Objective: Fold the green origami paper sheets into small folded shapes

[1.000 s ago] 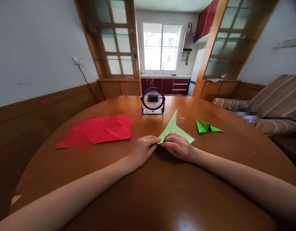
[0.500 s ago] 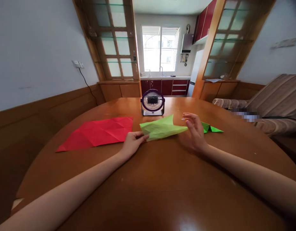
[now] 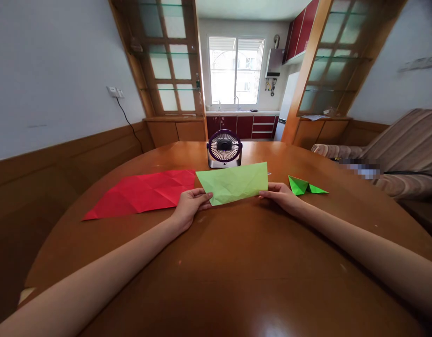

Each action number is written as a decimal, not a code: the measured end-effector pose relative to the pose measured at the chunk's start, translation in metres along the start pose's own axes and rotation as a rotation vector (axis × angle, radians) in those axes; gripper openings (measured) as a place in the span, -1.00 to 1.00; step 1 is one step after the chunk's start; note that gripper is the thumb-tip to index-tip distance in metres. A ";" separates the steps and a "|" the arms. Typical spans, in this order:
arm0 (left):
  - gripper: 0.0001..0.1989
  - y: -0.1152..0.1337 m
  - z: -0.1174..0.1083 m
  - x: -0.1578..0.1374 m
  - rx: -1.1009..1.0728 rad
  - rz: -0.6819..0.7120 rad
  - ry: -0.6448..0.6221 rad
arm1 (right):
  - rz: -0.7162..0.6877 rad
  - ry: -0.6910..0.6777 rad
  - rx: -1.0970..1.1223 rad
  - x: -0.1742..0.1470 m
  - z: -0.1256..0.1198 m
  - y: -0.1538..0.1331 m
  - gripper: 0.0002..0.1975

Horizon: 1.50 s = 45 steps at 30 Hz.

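A creased light green sheet of paper [image 3: 237, 184] is held up above the table, spread out between both hands. My left hand [image 3: 190, 206] pinches its lower left corner, thumb in front and fingers behind. At the lower right edge, my right hand [image 3: 281, 195] is closed on the paper with thumb and fingers. A larger red sheet of paper [image 3: 142, 193], marked with fold lines, lies flat to the left, close to my left hand. To the right of my right hand rests a small folded piece of bright green paper [image 3: 302, 186].
On the brown wooden table [image 3: 216, 262], a small purple fan [image 3: 224, 147] stands upright just behind the light green paper. A striped armchair [image 3: 405, 145] is at the right. Beyond the table, wooden cabinets [image 3: 176, 132] flank a kitchen opening with a window.
My right hand has come down and left from beside the paper and now grips its right edge. The light green sheet has opened out flatter, its right side no longer curled.
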<state>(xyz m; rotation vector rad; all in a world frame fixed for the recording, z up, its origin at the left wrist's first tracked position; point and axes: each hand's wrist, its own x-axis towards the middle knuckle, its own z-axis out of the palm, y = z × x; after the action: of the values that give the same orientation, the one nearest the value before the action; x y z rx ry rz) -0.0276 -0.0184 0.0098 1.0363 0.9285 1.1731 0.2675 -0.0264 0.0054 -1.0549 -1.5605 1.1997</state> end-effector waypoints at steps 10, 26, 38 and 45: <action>-0.68 0.000 0.008 -0.007 0.216 0.004 0.069 | 0.015 0.262 -0.184 0.001 0.008 -0.002 -0.65; -0.68 -0.015 0.013 -0.008 1.468 0.743 -0.282 | -0.568 0.138 -1.116 -0.009 0.026 0.000 -0.62; -0.45 -0.023 -0.001 0.017 1.396 0.409 -0.480 | -0.337 -0.324 -1.032 -0.001 0.038 0.010 -0.34; -0.33 -0.018 -0.019 0.037 1.558 0.355 -0.298 | -0.284 -0.382 -1.096 -0.003 0.039 0.004 -0.26</action>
<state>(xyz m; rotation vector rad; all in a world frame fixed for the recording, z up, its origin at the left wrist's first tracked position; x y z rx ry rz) -0.0353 0.0189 -0.0139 2.5927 1.4281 0.3192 0.2316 -0.0379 -0.0050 -1.2053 -2.6792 0.2754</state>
